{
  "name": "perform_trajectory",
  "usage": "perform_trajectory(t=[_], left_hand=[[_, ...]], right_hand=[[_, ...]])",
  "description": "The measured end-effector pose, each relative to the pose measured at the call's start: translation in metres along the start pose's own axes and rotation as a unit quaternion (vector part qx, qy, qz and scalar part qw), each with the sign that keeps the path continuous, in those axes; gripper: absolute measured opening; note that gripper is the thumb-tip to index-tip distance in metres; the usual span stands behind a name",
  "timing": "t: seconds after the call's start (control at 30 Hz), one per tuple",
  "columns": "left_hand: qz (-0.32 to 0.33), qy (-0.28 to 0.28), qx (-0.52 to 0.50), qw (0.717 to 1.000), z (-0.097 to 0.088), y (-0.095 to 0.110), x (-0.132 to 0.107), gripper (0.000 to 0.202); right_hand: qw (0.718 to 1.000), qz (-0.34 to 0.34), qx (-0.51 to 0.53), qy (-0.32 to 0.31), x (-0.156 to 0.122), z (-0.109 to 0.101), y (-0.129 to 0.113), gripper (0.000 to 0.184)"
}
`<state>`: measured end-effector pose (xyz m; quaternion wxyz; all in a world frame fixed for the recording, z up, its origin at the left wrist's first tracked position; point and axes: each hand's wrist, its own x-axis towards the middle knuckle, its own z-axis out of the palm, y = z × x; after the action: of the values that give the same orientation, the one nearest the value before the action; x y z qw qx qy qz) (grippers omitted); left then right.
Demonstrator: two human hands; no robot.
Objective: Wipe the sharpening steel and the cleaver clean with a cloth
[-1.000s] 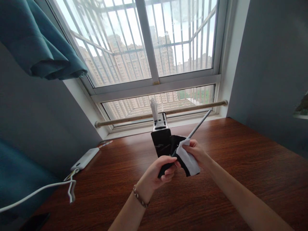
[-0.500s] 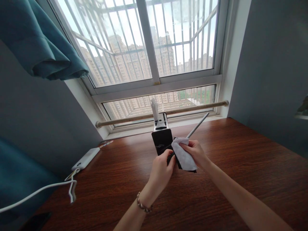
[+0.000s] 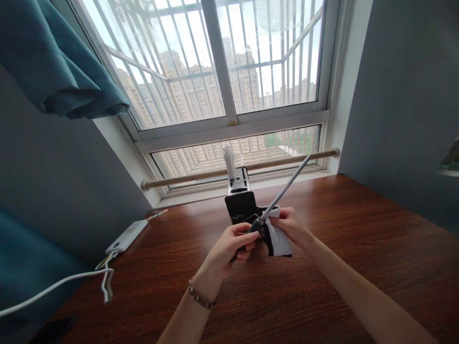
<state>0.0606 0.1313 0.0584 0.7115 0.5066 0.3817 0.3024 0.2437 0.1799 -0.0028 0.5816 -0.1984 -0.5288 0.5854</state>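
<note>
Gripping the black handle (image 3: 251,229) of the sharpening steel (image 3: 287,184), our left hand (image 3: 229,243) is curled shut around it, thumb on top and fingers folded beneath. The left forearm comes up from the near edge of the surface (image 3: 340,277), with a beaded bracelet (image 3: 199,298) at the wrist. The steel is held above the surface at mid-scene, with its rod tilted up and to the far right.

Our right hand (image 3: 292,224) is closed on a white cloth (image 3: 278,241), pinching it against the base of the rod just beside the handle. The cloth hangs below the fingers. The right forearm enters from the near right. Both hands are close together, almost touching at the handle.

Just behind the hands, a black knife block (image 3: 238,205) stands upright on the surface, with one white-handled tool (image 3: 228,162) projecting from its top. At the far left lie a white power bank (image 3: 126,236) and a white cable (image 3: 53,286). A teal curtain (image 3: 53,62) hangs at upper left.
</note>
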Motion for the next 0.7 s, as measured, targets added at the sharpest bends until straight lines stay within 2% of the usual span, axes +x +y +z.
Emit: perform_trajectory(t=[0.07, 0.23, 0.33, 0.43, 0.57, 0.7], left_hand=[[-0.003, -0.006, -0.017, 1.0, -0.001, 0.003, -0.002, 0.024], [-0.009, -0.017, -0.034, 0.999, 0.0, 0.006, -0.005, 0.024], [-0.026, -0.038, -0.047, 0.998, 0.003, 0.003, -0.003, 0.024], [-0.039, -0.039, -0.046, 0.997, 0.006, -0.002, 0.0, 0.026], [-0.017, -0.009, 0.013, 1.0, 0.006, -0.008, 0.005, 0.032], [0.029, 0.014, 0.122, 0.992, 0.005, -0.015, 0.011, 0.038]], right_hand=[[1.0, -0.002, -0.002, 0.024, 0.003, -0.006, -0.004, 0.025], [0.993, 0.042, 0.099, 0.039, 0.004, -0.02, -0.02, 0.028], [0.992, 0.052, 0.117, -0.007, -0.001, -0.015, -0.023, 0.025], [0.987, 0.101, 0.103, -0.068, -0.006, -0.004, -0.019, 0.025], [0.988, 0.124, 0.085, -0.047, -0.008, 0.003, -0.015, 0.027], [0.989, 0.13, 0.062, -0.016, -0.004, 0.002, -0.014, 0.029]])
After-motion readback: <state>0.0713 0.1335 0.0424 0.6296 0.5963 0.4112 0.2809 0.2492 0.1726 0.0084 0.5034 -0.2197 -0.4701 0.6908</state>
